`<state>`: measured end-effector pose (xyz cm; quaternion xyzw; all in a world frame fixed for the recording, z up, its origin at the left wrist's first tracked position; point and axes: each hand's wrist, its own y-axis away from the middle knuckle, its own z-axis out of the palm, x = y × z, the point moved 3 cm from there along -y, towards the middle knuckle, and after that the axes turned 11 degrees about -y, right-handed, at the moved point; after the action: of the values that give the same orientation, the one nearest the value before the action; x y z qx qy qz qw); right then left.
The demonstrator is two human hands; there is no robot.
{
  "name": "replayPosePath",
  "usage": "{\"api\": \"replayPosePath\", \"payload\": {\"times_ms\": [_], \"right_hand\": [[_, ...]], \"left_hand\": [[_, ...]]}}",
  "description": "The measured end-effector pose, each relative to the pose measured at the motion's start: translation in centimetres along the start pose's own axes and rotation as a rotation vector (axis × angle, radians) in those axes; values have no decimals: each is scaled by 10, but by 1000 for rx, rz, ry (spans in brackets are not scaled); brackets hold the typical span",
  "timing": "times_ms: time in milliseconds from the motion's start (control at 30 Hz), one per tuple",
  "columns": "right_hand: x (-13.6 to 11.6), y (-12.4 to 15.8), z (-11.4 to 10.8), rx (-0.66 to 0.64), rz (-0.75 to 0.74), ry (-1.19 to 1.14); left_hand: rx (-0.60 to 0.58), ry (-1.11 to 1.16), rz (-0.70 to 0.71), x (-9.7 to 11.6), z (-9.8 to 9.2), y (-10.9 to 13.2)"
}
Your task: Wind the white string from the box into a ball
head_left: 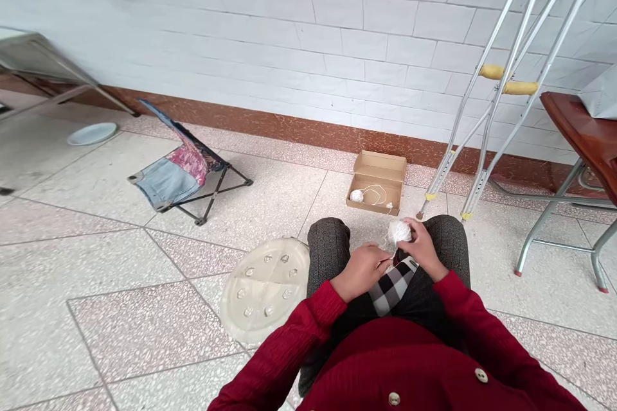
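My right hand (420, 246) is closed around a ball of white yarn (400, 231) above my lap. Close beside it, my left hand (365, 269) has its fingers pinched together on a strand of the white yarn, just below the ball. Between my knees, under both hands, lies a black-and-white checked cloth (389, 290). On the floor past my knees stands an open cardboard box (380, 170). Inside it sits a smaller ball of white yarn (357, 196) with a loose looping strand, whose end hangs near the box's front edge.
A round, pale mat (263, 292) lies on the floor left of my legs. Further left stand a folding chair (178, 176) and a white dish (92, 134). Metal crutches (486, 122) lean against the tiled wall, next to a brown chair (585, 135) at right.
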<state>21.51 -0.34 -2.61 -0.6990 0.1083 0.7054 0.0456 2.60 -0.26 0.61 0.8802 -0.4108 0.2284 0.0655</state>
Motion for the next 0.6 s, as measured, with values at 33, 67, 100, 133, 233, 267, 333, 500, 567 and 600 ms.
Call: {"api": "replayPosePath", "payload": {"times_ms": [33,67,100,133,233,267,333,500,567,600], "right_hand": [[9,4,2,-6,-2,79],[17,10,5,-32,37,109],[24,18,9,-78,120,84],[28,27,13,-138,233,12],[24,55,29,-345,542,-324],[17,62,32,-397,589,-427],[-1,70,34,-436,603,-580],[-42,60,18,-310,478,-693],[-53,44,10,-237,395,-675],[-54,34,7,-197,351,-647]], "left_hand": [[11,-39,30,-3,-6,-1],[19,-72,51,-8,-11,-1],[23,-99,62,-13,-16,-2],[26,-117,64,-17,-21,-4],[34,-68,62,-27,-31,-8],[33,-16,54,-28,-31,-10],[43,111,-1,-29,-28,-11],[49,401,-246,-31,-3,-5],[-2,438,-268,-24,6,-2],[-31,428,-251,-19,9,-2]]}}
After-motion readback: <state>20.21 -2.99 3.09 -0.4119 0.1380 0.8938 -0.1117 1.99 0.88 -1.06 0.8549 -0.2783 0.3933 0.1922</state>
